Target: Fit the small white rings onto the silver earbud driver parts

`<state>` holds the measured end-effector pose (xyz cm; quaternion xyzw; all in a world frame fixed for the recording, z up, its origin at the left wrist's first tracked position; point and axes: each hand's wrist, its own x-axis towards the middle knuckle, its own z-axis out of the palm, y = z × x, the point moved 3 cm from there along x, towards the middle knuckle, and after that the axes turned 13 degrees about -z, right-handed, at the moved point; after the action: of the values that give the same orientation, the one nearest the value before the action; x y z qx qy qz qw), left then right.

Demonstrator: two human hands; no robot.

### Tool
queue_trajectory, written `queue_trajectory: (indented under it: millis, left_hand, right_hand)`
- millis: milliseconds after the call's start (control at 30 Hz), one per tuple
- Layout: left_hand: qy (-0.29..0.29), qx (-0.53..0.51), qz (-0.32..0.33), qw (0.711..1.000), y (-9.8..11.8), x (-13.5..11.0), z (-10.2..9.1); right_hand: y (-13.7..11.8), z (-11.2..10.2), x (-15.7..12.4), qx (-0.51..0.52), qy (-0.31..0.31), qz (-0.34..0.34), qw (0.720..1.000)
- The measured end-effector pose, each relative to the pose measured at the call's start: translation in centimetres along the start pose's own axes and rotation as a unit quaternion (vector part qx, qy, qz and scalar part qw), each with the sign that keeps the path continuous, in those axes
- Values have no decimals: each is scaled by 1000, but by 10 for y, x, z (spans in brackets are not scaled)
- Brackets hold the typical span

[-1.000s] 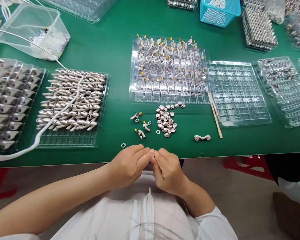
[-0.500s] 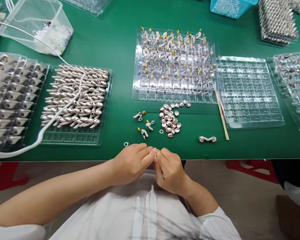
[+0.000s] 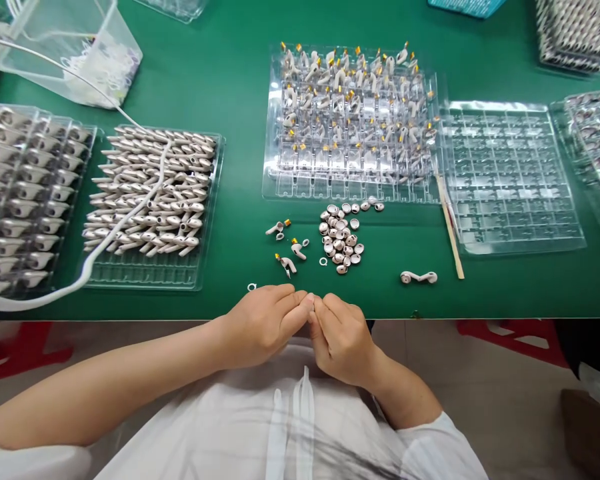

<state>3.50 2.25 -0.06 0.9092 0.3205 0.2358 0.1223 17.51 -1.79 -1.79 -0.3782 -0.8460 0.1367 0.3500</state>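
My left hand (image 3: 263, 325) and my right hand (image 3: 341, 339) meet fingertip to fingertip at the near edge of the green table (image 3: 230, 80). Both are closed in a pinch around something tiny that the fingers hide. Just beyond them lie three small earbud stems with gold tips (image 3: 287, 247), a heap of small round caps (image 3: 341, 239) and a loose white ring (image 3: 251, 287). One assembled earbud piece (image 3: 419, 277) lies to the right.
A clear tray of gold-tipped parts (image 3: 350, 113) sits behind the caps, an empty clear tray (image 3: 510, 173) to its right with a wooden stick (image 3: 450, 223) beside it. Trays of earbud shells (image 3: 150, 193) and a white cable (image 3: 100, 247) lie left.
The view has shifted slightly, with the table contents sliding up the picture. Both hands stay pinched together at the table edge with only small finger movements.
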Motion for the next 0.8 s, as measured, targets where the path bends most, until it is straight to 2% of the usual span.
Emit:
queue_trajectory:
  millis: [167,267,433,800]
  left_hand:
    - [54,-61,-23,996,0,6,-7]
    - [63,-103,-49,991,-2,7,-6]
    - [69,-155,-105,980,-5,5,0]
    - [93,-196,-109,970,-5,8,0]
  right_hand:
    - [1,-12,4,11,62,3,998]
    - [2,-14,3,34,82,23,996]
    - [4,-12,-4,81,89,66,991]
    - [11,-17,-6,188,86,96,974]
